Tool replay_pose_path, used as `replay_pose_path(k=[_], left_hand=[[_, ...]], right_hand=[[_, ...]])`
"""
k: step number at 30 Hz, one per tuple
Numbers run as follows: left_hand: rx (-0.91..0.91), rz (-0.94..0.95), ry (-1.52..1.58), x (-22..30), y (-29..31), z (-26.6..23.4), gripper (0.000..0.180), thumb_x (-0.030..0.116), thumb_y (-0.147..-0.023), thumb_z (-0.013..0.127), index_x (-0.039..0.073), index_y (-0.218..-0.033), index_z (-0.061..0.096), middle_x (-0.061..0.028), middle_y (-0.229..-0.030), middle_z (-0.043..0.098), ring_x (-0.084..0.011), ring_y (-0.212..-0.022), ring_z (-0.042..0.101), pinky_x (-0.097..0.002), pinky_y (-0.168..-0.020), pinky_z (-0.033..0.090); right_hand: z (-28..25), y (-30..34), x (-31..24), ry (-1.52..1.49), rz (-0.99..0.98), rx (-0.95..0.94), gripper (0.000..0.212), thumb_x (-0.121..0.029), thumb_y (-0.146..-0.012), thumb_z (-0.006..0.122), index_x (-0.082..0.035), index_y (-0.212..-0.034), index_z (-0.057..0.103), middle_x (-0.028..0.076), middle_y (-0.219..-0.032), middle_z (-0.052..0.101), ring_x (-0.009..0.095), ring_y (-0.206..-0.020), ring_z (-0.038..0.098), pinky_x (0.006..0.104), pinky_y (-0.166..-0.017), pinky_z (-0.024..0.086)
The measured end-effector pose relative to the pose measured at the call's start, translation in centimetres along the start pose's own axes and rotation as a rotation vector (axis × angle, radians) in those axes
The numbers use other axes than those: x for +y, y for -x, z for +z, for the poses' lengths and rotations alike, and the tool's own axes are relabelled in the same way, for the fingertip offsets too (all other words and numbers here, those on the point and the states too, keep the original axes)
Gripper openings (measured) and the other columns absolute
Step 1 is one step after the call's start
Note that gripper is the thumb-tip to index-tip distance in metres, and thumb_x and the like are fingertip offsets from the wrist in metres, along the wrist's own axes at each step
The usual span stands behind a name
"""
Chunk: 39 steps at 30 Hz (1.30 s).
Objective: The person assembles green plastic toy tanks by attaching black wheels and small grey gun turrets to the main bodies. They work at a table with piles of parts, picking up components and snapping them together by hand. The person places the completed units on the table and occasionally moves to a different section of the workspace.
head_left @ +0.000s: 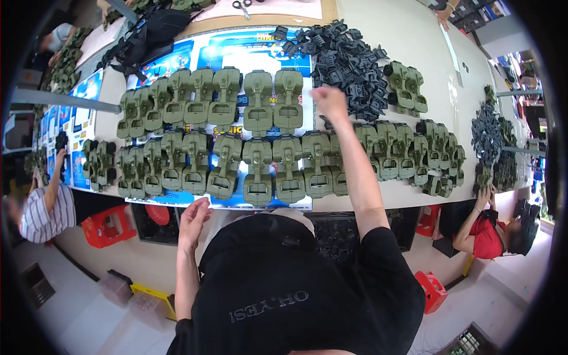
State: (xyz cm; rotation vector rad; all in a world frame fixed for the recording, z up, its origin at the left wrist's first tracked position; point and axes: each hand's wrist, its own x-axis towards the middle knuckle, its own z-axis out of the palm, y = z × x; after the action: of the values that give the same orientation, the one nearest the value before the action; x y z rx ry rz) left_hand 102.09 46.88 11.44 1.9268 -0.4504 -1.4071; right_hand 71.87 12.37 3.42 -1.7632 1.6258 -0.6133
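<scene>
Olive-green toy vehicle bodies stand in two rows across the table, a far row (258,109) and a longer near row (257,174). My right hand (331,103) is raised over the far row's right end, beside a heap of small dark grey plastic parts (355,68). Its fingers are bunched together and a little blurred, so anything in them is hidden. At the table's front edge, below the near row, my left hand (194,220) hovers with loosely bent fingers apart and nothing visible in it.
Blue printed sheets (236,53) lie under the rows. Further green bodies (408,89) rest right of the heap. A black bag (160,32) and scissors (241,7) are at the back. Co-workers sit left (47,210) and right (488,234). Red stools (108,226) and dark bins (334,234) stand below.
</scene>
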Motion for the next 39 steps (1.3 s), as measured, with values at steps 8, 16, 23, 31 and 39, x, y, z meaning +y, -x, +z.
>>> replay_pose_path(k=[8, 16, 23, 31, 39], left_hand=[[-0.055, 0.246, -0.289, 1.7, 0.1, 0.1, 0.037, 0.029, -0.090, 0.058, 0.003, -0.116, 0.058, -0.0041, -0.097, 0.063, -0.0089, -0.085, 0.057, -0.0240, -0.077, 0.045], [0.345, 0.315, -0.095, -1.3, -4.9, -16.5, 0.026, 0.022, -0.089, 0.059, 0.001, -0.102, 0.064, -0.0017, -0.084, 0.065, -0.0082, -0.077, 0.059, -0.0250, -0.072, 0.048], [1.049, 0.531, -0.849, 1.0, -19.3, -37.5, 0.042, 0.031, -0.079, 0.062, 0.002, -0.109, 0.061, -0.0197, -0.100, 0.064, -0.0337, -0.097, 0.060, -0.0408, -0.087, 0.046], [0.870, 0.080, -1.244, 2.0, -26.7, -38.9, 0.083, 0.071, -0.059, 0.066, 0.010, -0.114, 0.060, -0.0158, -0.108, 0.063, -0.0337, -0.097, 0.060, -0.0464, -0.081, 0.048], [0.928, 0.015, -1.493, 4.3, -24.0, -37.8, 0.067, 0.064, -0.064, 0.066, 0.009, -0.103, 0.065, -0.0091, -0.110, 0.062, -0.0296, -0.110, 0.052, -0.0501, -0.085, 0.041]], right_hand=[[-1.1, -5.7, 1.6, 0.616, 0.135, 0.020, 0.040, -0.047, -0.078, 0.055, -0.010, -0.085, 0.068, 0.015, -0.088, 0.066, 0.033, -0.085, 0.063, 0.0452, -0.069, 0.048], [-4.0, -9.0, 8.8, 0.080, 0.062, 0.215, 0.036, -0.038, -0.087, 0.058, -0.005, -0.094, 0.067, 0.004, -0.073, 0.064, 0.012, -0.080, 0.064, 0.0255, -0.062, 0.049], [-5.4, 4.2, 1.6, -0.603, 0.219, 0.158, 0.028, -0.023, -0.090, 0.058, 0.001, -0.106, 0.054, 0.008, -0.098, 0.060, 0.020, -0.084, 0.066, 0.0247, -0.060, 0.052], [-3.9, 19.6, -4.3, -1.294, 0.470, 0.402, 0.035, -0.021, -0.091, 0.053, 0.001, -0.117, 0.047, 0.015, -0.115, 0.056, 0.029, -0.098, 0.062, 0.0337, -0.070, 0.053], [-11.0, 23.6, 7.7, -1.741, 0.411, 0.889, 0.028, -0.014, -0.089, 0.049, 0.005, -0.109, 0.045, 0.019, -0.100, 0.060, 0.025, -0.080, 0.064, 0.0331, -0.064, 0.056]])
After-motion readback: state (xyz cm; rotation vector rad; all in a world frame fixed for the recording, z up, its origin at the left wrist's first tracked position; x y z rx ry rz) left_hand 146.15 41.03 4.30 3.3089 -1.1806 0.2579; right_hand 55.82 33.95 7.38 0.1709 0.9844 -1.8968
